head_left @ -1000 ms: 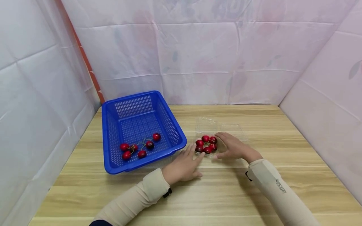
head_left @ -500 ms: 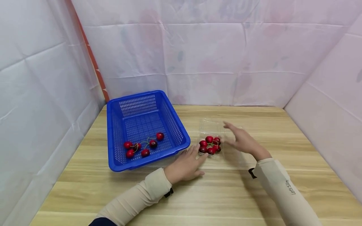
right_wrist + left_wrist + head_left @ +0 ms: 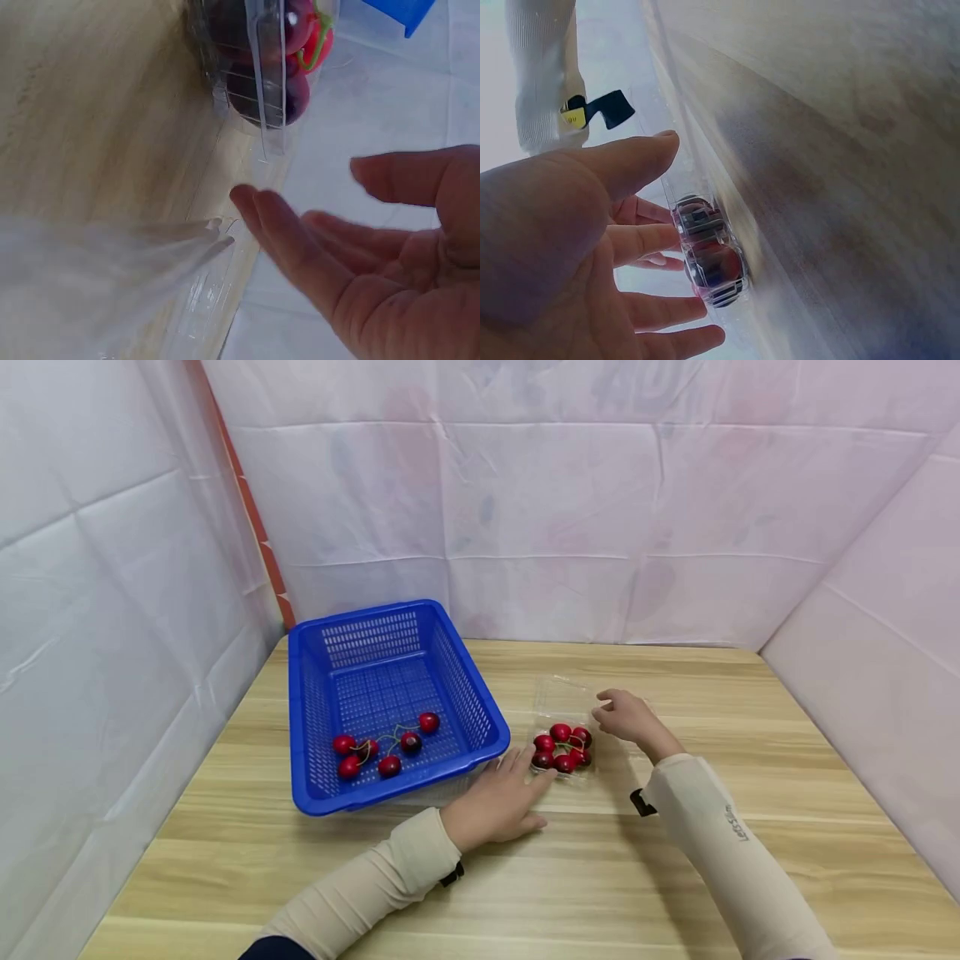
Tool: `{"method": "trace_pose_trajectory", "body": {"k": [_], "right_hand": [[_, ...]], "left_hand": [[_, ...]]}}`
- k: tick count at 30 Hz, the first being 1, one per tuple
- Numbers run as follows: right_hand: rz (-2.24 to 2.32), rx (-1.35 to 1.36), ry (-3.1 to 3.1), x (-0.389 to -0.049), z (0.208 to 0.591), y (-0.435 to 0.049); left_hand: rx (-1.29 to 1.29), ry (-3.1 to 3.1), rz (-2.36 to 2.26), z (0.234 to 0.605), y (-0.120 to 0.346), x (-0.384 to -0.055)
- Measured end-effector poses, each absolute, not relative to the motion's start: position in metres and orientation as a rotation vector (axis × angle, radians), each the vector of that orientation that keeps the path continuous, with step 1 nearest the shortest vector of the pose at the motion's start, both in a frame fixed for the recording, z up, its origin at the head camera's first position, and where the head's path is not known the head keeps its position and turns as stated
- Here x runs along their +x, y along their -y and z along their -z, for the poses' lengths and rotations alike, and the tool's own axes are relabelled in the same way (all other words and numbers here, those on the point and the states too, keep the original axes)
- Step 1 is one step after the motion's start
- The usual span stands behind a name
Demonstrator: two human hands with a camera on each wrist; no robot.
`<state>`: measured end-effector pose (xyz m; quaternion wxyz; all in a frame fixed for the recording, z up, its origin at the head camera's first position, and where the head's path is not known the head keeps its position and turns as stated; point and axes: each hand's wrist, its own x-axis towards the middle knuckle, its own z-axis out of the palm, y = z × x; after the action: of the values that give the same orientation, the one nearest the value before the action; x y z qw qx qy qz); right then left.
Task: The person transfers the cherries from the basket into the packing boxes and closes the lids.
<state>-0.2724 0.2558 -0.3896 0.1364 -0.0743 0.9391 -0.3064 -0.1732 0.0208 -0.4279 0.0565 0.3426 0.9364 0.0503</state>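
Note:
A clear plastic clamshell box point(image 3: 564, 697) lies unfolded on the table, with several red and dark cherries point(image 3: 560, 732) and green stems in its front part. My left hand point(image 3: 495, 806) is at the box's near left corner, its fingers spread and fairly straight; in the left wrist view the fingertips point(image 3: 705, 337) reach the box's side. Just right of the cherries hovers my right hand point(image 3: 632, 720), fingers loosely bent. The right wrist view shows its thumb point(image 3: 382, 176) apart from the fingers and nothing between them. A blurred clear plastic flap point(image 3: 112, 277) sits below that hand.
A blue slotted basket point(image 3: 297, 727) stands to the left, its near right corner close to my left hand. Several stemmed cherries point(image 3: 389, 766) lie near its front. White fabric walls point(image 3: 540, 527) enclose the wooden table point(image 3: 585, 893) at the back and sides.
My right hand has lifted from the box's right side, moved slightly away, and its fingers have drawn in. My left hand stays at the box. The head view has shifted a little.

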Motion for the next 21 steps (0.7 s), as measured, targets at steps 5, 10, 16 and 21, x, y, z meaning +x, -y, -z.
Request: {"method": "trace_pose_trajectory", "body": {"k": [5, 10, 16, 21], "right_hand": [[0.869, -0.097, -2.725, -0.279, 0.392, -0.250], [0.960, -0.048, -2.704, -0.287, 0.400, -0.250], [0.983, 0.063, -2.726, -0.292, 0.403, -0.245], [0.973, 0.076, -2.811, -0.294, 0.406, -0.246]], "left_hand": [[1.024, -2.847, -0.166, 0.428, -0.020, -0.172], [1.025, -2.862, -0.155, 0.428, -0.019, -0.171], [1.029, -2.873, -0.160, 0.427, -0.022, -0.172], [1.014, -2.886, -0.139, 0.427, -0.022, -0.172]]}}
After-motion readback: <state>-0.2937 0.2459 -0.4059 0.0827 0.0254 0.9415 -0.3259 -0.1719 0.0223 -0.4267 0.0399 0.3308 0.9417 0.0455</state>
